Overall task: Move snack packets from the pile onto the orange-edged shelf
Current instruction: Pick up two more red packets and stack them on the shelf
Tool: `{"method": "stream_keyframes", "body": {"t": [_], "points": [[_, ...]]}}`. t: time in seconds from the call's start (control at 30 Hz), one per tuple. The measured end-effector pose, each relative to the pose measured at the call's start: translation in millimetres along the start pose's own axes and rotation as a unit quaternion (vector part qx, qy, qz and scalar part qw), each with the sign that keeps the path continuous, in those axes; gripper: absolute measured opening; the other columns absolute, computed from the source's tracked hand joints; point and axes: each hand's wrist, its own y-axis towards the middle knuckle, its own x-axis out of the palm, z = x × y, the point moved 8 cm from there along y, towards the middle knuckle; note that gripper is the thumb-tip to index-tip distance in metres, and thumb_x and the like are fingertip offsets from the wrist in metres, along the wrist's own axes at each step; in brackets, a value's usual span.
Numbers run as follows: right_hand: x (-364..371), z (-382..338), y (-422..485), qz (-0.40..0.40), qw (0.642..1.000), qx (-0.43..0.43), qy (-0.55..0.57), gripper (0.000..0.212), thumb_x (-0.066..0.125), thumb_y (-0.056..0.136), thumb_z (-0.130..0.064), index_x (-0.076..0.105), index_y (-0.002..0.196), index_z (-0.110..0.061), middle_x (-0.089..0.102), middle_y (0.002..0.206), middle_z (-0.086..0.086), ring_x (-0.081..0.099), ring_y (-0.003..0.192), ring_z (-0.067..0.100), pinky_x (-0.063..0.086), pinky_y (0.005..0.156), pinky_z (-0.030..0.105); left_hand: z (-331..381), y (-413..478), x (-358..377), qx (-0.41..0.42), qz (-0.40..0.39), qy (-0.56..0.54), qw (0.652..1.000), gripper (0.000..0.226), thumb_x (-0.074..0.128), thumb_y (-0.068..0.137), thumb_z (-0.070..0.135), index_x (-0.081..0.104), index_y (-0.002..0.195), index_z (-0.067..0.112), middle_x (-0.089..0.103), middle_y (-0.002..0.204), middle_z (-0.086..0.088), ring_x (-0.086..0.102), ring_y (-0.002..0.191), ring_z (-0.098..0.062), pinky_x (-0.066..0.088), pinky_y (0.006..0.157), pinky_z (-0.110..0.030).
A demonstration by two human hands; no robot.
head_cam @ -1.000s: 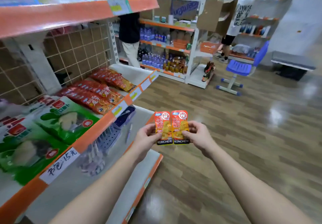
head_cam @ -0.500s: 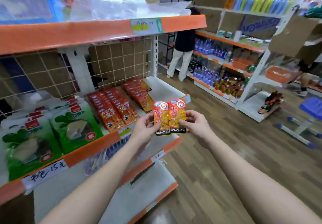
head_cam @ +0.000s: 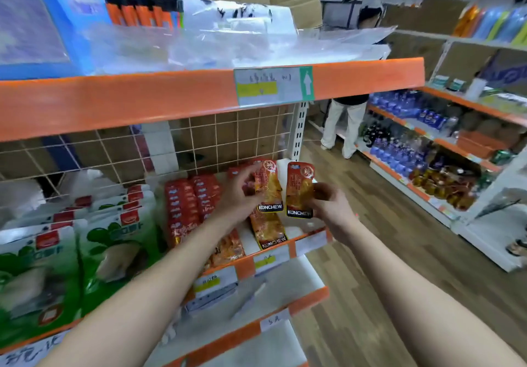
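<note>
My left hand (head_cam: pixel 238 195) pinches one orange snack packet (head_cam: pixel 269 187) with a black KONCHEW band, held upright over the orange-edged shelf (head_cam: pixel 245 266). My right hand (head_cam: pixel 330 205) grips a second, matching packet (head_cam: pixel 299 189) just to its right, a small gap between the two. Both packets hang above the shelf's right end. Below them another KONCHEW packet (head_cam: pixel 268 231) lies flat at the shelf's front edge. Rows of red snack packets (head_cam: pixel 189 204) fill the shelf to the left.
Green-and-white bags (head_cam: pixel 94 246) crowd the shelf's left part. An upper orange shelf (head_cam: pixel 171 98) carries clear plastic bags and a blue box overhead. Lower shelves jut out beneath my arms. A person (head_cam: pixel 345 121) stands by drink shelves (head_cam: pixel 427 161) across the wooden aisle.
I have turned and stepped towards the shelf. Both hands carried the packets up and over its right end, and the two packets have drawn slightly apart.
</note>
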Motion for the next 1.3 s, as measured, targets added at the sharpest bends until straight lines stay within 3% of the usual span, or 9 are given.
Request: {"method": "stream_keyframes", "body": {"t": [0.1, 0.17, 0.37, 0.5, 0.73, 0.9, 1.0, 1.1, 1.3], "points": [[10.3, -1.9, 23.8, -0.028, 0.999, -0.004, 0.021, 0.027, 0.063, 0.079, 0.017, 0.069, 0.089, -0.007, 0.075, 0.081, 0.004, 0.071, 0.074, 0.02, 0.056, 0.063, 0.03, -0.9, 14.7, -10.8, 0.0, 0.026, -0.003, 1.0, 0.06, 0.075, 0.086, 0.008, 0.053, 0.137, 0.03, 0.056, 0.124, 0.013, 0.051, 0.106, 0.014, 0.037, 0.079, 0.002], [16.8, -4.7, 37.6, -0.05, 0.998, -0.004, 0.045, 0.03, 0.06, 0.082, 0.02, 0.067, 0.085, -0.009, 0.075, 0.075, 0.0, 0.071, 0.07, 0.017, 0.056, 0.06, 0.027, -2.8, 25.1, -15.9, -0.008, 0.049, -0.009, 0.999, 0.056, 0.078, 0.083, 0.01, 0.057, 0.13, 0.032, 0.059, 0.122, 0.008, 0.054, 0.11, 0.007, 0.042, 0.086, -0.008], [24.2, 5.8, 89.5, -0.087, 0.995, 0.019, 0.054, 0.03, 0.054, 0.09, 0.013, 0.061, 0.115, -0.001, 0.07, 0.106, 0.017, 0.069, 0.092, 0.03, 0.059, 0.071, 0.032, -7.3, 47.1, -19.8, -0.037, 0.099, 0.036, 0.994, 0.057, 0.083, 0.079, 0.013, 0.058, 0.125, 0.035, 0.057, 0.126, 0.01, 0.054, 0.121, -0.011, 0.049, 0.101, -0.036], [20.3, 14.8, 113.3, -0.086, 0.993, 0.052, 0.068, 0.024, 0.055, 0.093, 0.005, 0.061, 0.115, -0.004, 0.071, 0.103, 0.015, 0.071, 0.088, 0.027, 0.06, 0.073, 0.034, -8.9, 60.2, -10.7, -0.054, 0.117, 0.074, 0.989, 0.058, 0.084, 0.077, 0.014, 0.057, 0.122, 0.039, 0.054, 0.132, 0.011, 0.056, 0.122, -0.013, 0.053, 0.096, -0.035], [9.8, 38.6, 130.8, -0.073, 0.99, 0.058, 0.109, 0.018, 0.049, 0.092, 0.003, 0.059, 0.103, -0.006, 0.067, 0.091, 0.011, 0.065, 0.078, 0.023, 0.055, 0.069, 0.037, -8.1, 75.2, 9.6, -0.075, 0.119, 0.115, 0.983, 0.064, 0.08, 0.081, 0.014, 0.054, 0.135, 0.036, 0.05, 0.131, 0.014, 0.045, 0.122, -0.007, 0.039, 0.096, -0.027], [6.7, 47.4, 132.7, -0.077, 0.986, 0.062, 0.137, 0.023, 0.051, 0.089, -0.005, 0.057, 0.111, -0.003, 0.068, 0.097, 0.013, 0.066, 0.09, 0.03, 0.056, 0.073, 0.044, -18.1, 89.2, 24.9, -0.109, 0.099, 0.163, 0.976, 0.062, 0.084, 0.078, 0.024, 0.057, 0.132, 0.038, 0.061, 0.124, 0.013, 0.058, 0.114, -0.009, 0.051, 0.096, -0.034], [8.3, 50.7, 134.7, -0.078, 0.985, 0.06, 0.143, 0.024, 0.052, 0.09, -0.001, 0.057, 0.113, -0.002, 0.069, 0.102, 0.016, 0.067, 0.093, 0.033, 0.055, 0.086, 0.053, -20.9, 96.1, 28.6, -0.109, 0.088, 0.238, 0.961, 0.06, 0.084, 0.076, 0.027, 0.057, 0.129, 0.038, 0.063, 0.122, 0.011, 0.058, 0.113, -0.009, 0.048, 0.096, -0.03], [11.2, 52.6, 134.9, -0.092, 0.984, 0.055, 0.142, 0.027, 0.053, 0.092, 0.0, 0.057, 0.119, -0.007, 0.07, 0.11, 0.017, 0.069, 0.102, 0.034, 0.057, 0.089, 0.054, -26.7, 101.0, 32.3, -0.124, 0.059, 0.308, 0.942, 0.067, 0.083, 0.076, 0.03, 0.051, 0.134, 0.039, 0.058, 0.129, 0.005, 0.051, 0.119, -0.013, 0.03, 0.089, -0.023], [9.2, 52.2, 135.0, -0.083, 0.986, 0.047, 0.137, 0.028, 0.051, 0.094, 0.002, 0.057, 0.12, -0.007, 0.07, 0.109, 0.015, 0.068, 0.102, 0.033, 0.058, 0.087, 0.05, -29.2, 113.3, 30.9, -0.119, 0.021, 0.45, 0.885, 0.072, 0.074, 0.081, 0.049, 0.045, 0.145, 0.031, 0.053, 0.14, 0.002, 0.033, 0.134, -0.024, 0.031, 0.101, -0.038]]}}
